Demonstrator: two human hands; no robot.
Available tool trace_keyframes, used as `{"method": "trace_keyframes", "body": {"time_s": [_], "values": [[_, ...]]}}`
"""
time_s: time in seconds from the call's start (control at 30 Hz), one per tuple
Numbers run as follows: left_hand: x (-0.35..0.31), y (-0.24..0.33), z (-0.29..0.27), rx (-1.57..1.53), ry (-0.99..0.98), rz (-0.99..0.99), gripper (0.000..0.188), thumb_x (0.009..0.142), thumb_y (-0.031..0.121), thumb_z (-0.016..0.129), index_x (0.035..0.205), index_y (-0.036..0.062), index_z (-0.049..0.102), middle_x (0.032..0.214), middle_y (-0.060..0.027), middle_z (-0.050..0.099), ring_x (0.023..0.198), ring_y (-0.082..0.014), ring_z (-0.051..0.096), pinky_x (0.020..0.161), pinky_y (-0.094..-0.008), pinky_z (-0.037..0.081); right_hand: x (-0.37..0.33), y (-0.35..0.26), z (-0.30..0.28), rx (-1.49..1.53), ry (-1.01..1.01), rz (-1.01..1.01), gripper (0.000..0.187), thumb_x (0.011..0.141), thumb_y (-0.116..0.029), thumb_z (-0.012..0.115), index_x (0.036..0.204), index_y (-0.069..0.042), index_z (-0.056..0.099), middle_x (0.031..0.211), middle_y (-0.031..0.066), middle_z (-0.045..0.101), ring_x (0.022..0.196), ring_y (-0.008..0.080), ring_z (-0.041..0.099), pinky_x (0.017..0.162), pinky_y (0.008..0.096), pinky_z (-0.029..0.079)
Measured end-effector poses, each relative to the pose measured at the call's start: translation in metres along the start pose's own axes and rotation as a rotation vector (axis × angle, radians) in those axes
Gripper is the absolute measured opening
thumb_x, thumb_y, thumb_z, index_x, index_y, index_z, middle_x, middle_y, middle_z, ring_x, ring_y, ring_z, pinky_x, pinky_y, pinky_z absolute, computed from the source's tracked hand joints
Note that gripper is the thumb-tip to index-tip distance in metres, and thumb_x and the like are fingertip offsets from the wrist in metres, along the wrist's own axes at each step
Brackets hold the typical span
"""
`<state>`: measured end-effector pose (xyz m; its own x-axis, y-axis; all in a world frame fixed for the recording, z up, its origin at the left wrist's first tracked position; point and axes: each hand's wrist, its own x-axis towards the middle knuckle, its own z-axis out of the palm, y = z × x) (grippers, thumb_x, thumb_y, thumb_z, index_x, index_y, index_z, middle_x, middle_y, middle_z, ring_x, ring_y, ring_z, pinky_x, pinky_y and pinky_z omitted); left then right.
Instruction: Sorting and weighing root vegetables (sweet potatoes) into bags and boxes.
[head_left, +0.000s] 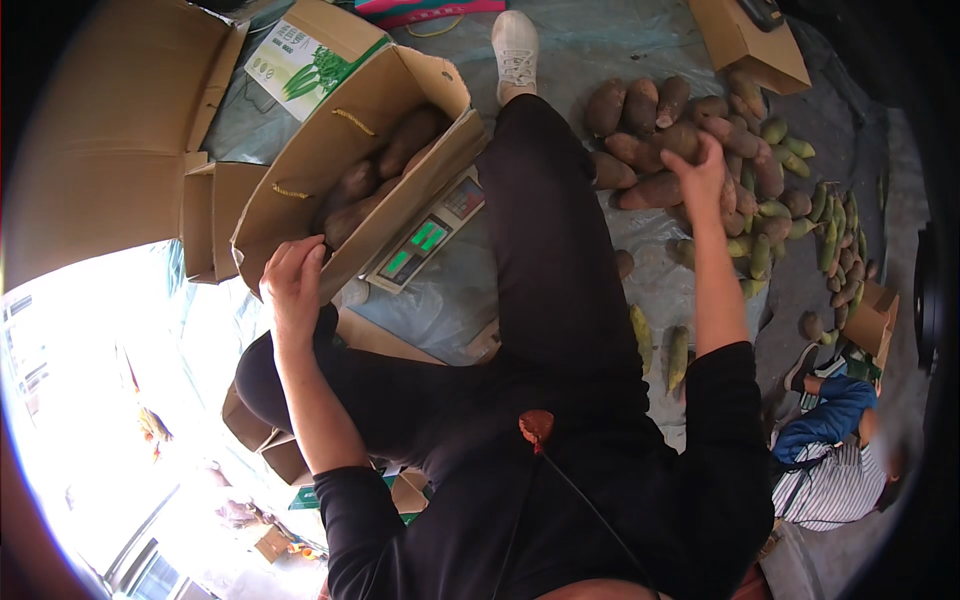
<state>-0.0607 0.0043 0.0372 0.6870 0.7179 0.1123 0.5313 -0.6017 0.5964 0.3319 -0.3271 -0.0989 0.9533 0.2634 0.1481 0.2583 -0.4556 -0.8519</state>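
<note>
Roots, thick and brown, lie on both sides of the seated person: a few in the long open box [330, 150] on the left, many more in a loose pile [768, 175] on the right. I can make out several boxed roots [410, 138], stacked lengthwise against one side; the near end is partly hidden. Judging by what lies where, the box has its first layers at most, and the larger share is still out on the sheet [652, 280].

Left hand [293, 285] is at the near rim of the box, fingers bent over the edge and, as it looks from here, gripping it. Right hand [703, 180] is on the pile, thumb spread from the fingers across a brown root [678, 138]; it touches the root, but I cannot tell whether the grip has closed. That root is among its neighbours.

Beside the box, a scale [420, 245] shows a lit green display; whether the box bears on it I can't say. Greenish roots [760, 255] edge the pile, and a separate heap [848, 235] beyond them looks untouched. A co-worker [825, 490] sits farther off, lower right.
</note>
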Motion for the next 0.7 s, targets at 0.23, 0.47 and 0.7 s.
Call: {"method": "trace_keyframes", "body": {"time_s": [0.23,0.47,0.7], "values": [[-0.003,-0.004,-0.004,0.061,-0.022,0.022,0.013,0.084,0.011,0.061,0.091,0.0029,0.067,0.081,-0.0111,0.064,0.076,-0.0258,0.062,0.068,-0.0327,0.047,0.015,-0.201,0.034,0.535,-0.213,-0.208,0.054,0.077,-0.012,0.072,0.123,0.003,0.047,0.112,0.0109,0.057,0.102,0.018,0.055,0.091,0.0306,0.042],[-0.005,-0.005,-0.003,0.071,-0.024,0.04,0.014,0.085,0.013,0.06,0.093,0.0038,0.068,0.082,-0.0105,0.064,0.075,-0.0247,0.062,0.068,-0.0314,0.048,-0.014,-0.285,0.113,0.723,-0.598,-0.206,0.058,0.068,-0.011,0.077,0.115,0.003,0.047,0.108,0.0134,0.057,0.1,0.0213,0.057,0.085,0.033,0.047],[-0.01,-0.012,-0.005,0.04,-0.025,0.003,0.014,0.085,0.014,0.061,0.093,0.0043,0.068,0.083,-0.0095,0.064,0.076,-0.021,0.063,0.068,-0.0297,0.048,0.002,-0.252,0.106,0.158,-0.505,-0.47,0.044,0.079,-0.025,0.07,0.111,0.003,0.056,0.104,0.0198,0.062,0.098,0.0261,0.06,0.085,0.0349,0.048]]}}
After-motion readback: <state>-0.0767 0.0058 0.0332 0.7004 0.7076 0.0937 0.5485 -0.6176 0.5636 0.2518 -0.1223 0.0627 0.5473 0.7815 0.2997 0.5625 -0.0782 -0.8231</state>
